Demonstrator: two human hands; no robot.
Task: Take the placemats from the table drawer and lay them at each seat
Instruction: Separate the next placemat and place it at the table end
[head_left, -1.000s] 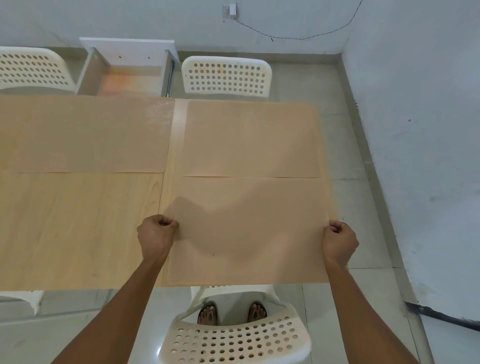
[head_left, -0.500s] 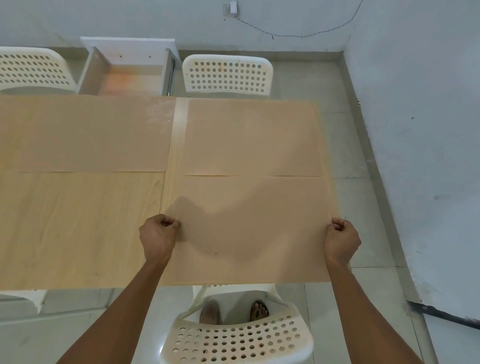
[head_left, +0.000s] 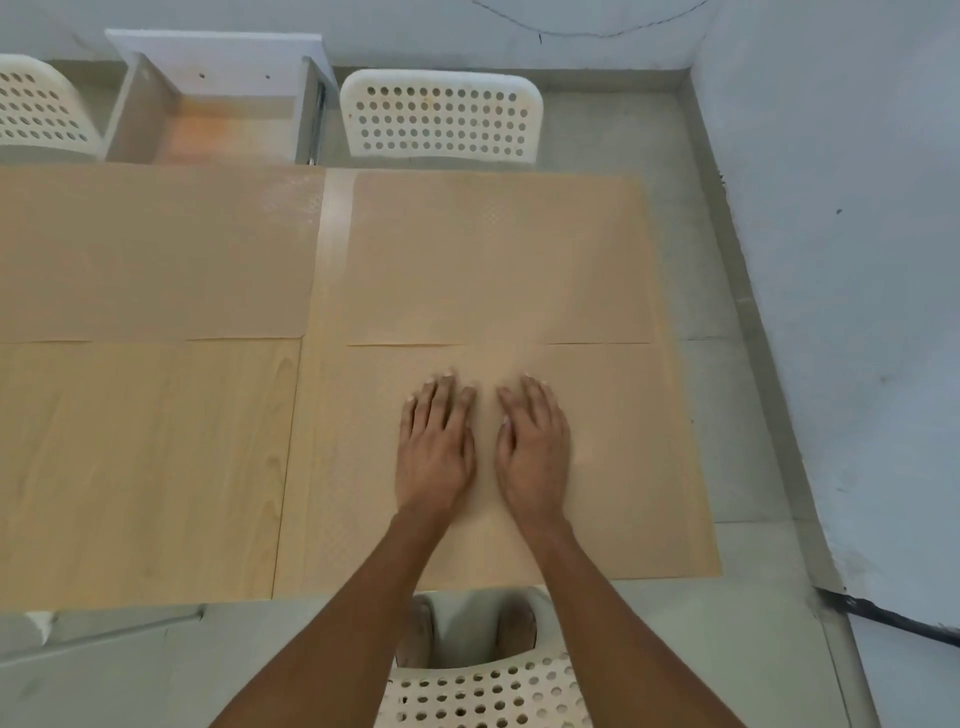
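Observation:
A tan placemat (head_left: 634, 457) lies flat on the near right part of the wooden table (head_left: 145, 467), in front of the near chair (head_left: 483, 696). My left hand (head_left: 436, 447) and my right hand (head_left: 532, 447) rest palm down side by side on its middle, fingers spread, holding nothing. A second placemat (head_left: 498, 260) lies beyond it at the far right seat, and a third (head_left: 156, 254) at the far left seat. The white table drawer (head_left: 218, 104) stands pulled open at the far edge; its inside looks bare.
White perforated chairs stand at the far side, one (head_left: 441, 117) right of the drawer and one (head_left: 36, 109) at the left edge. A grey wall (head_left: 857, 260) runs close along the right. My feet show under the table's near edge.
Both hands let go of the near placemat's side edges and moved inward onto its middle, now flat and open. The mat lies fully on the table.

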